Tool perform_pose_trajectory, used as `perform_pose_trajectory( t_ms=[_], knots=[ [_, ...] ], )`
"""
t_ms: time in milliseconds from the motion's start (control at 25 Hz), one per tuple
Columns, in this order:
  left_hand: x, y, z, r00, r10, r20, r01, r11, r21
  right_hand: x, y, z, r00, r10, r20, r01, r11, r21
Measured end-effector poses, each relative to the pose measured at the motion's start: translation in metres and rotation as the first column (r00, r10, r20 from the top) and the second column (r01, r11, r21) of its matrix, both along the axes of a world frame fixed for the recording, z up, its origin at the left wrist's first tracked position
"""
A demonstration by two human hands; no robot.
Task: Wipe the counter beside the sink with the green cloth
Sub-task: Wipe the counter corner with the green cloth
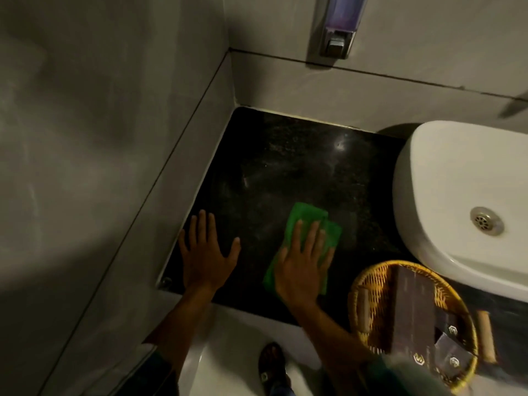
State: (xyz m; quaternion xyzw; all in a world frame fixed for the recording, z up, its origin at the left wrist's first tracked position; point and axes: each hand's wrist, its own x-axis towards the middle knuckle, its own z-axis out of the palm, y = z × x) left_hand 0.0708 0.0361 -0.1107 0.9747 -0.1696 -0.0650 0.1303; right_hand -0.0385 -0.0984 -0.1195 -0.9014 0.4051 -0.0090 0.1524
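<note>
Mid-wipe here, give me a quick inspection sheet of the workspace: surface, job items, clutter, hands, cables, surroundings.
Surface: dark speckled counter, glossy, faint streaks showing.
Job's things: green cloth lying flat on the counter near its front edge.
Clutter: wicker basket with dark packets at the front right, beside the sink.
Hands: right hand pressed flat on the cloth; left hand flat on bare counter, near the left wall.
Cables: nothing seen.
Surroundings: white sink to the right, wall soap dispenser above, grey tiled walls, sandalled foot on the floor below.
</note>
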Motion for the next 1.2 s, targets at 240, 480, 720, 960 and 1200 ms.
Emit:
perform_pose_trajectory(
  t_ms=[240, 480, 720, 960, 1200],
  knots=[
    [-0.084, 0.079, 0.001, 0.999, 0.011, 0.036, -0.004, 0.981, -0.193, 0.068, 0.054, 0.004, 0.746, 0.665, 0.033, -0.665, 0.747, -0.029],
    [-0.087, 0.104, -0.022, 0.995, -0.085, 0.054, 0.088, 0.994, -0.069, 0.136, -0.097, -0.006, 0.927, 0.374, 0.004, -0.374, 0.926, -0.048],
    [-0.092, 0.106, -0.034, 0.999, -0.033, -0.022, 0.031, 0.997, -0.077, 0.021, -0.057, -0.002, 0.990, 0.094, 0.102, -0.082, 0.990, -0.117],
    [-0.097, 0.110, -0.025, 0.997, -0.080, -0.009, 0.080, 0.997, -0.001, 0.021, 0.079, 0.004, 0.631, 0.776, -0.001, -0.772, 0.628, -0.102],
    [-0.099, 0.098, -0.011, 0.998, -0.054, 0.032, 0.055, 0.998, -0.037, 0.002, -0.023, -0.002, 0.918, 0.390, 0.070, -0.381, 0.917, -0.116]
  ],
)
